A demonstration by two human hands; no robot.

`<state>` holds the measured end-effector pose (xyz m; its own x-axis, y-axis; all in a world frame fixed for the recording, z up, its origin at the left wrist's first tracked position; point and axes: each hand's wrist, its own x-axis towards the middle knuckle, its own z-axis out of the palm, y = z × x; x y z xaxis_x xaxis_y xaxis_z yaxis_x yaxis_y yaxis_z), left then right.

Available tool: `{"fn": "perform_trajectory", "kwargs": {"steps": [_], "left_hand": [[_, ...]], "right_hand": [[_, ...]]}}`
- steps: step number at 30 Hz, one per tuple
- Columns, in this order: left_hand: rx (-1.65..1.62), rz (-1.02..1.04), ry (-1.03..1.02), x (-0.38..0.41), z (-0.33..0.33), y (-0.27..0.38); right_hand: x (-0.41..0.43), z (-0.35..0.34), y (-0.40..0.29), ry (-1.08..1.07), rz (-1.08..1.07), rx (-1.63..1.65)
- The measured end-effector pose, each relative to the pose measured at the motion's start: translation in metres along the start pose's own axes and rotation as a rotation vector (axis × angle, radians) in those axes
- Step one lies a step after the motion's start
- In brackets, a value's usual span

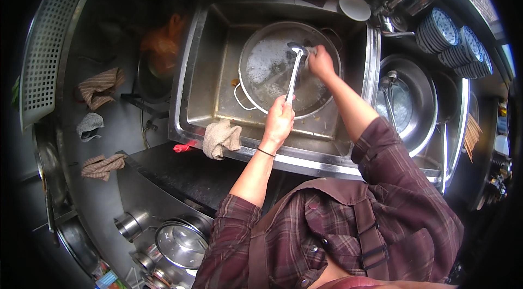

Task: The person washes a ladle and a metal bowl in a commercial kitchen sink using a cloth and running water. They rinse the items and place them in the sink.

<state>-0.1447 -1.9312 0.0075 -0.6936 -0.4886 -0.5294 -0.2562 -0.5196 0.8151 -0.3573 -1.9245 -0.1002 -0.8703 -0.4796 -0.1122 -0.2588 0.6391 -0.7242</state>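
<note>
My left hand [279,120] grips the lower end of a long-handled metal ladle [293,78], which slants up and away over a large metal pot. Close to the ladle's head, my right hand [322,63] pinches a pale cloth [309,52], partly hidden by the fingers. The cloth touches or nearly touches the ladle; I cannot tell which. Below both hands, the wide two-handled pot [240,69] contains cloudy, sudsy water [261,60]. That pot stands inside a stainless steel sink basin [204,80].
A beige towel [218,138] hangs over the sink's front rim. To the right, a metal bowl [429,121] holds water and utensils, below stacked patterned bowls [437,31] and a faucet [392,27]. A small white dish [354,7] rests at the back rim. Striped cloths [102,86] lie left.
</note>
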Motion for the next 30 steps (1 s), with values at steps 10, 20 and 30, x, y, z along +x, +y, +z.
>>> {"fn": "perform_trajectory", "kwargs": {"steps": [10,20,30], "left_hand": [[-0.343,-0.237,-0.161,0.009,0.005,0.002],[-0.406,-0.390,-0.006,0.039,0.004,0.016],[-0.680,-0.488,-0.364,0.010,0.003,0.009]], "right_hand": [[-0.032,-0.053,-0.031,-0.558,0.542,1.739],[-0.085,-0.051,-0.061,-0.633,0.115,0.819],[-0.053,-0.063,-0.067,0.002,-0.220,0.371]]}}
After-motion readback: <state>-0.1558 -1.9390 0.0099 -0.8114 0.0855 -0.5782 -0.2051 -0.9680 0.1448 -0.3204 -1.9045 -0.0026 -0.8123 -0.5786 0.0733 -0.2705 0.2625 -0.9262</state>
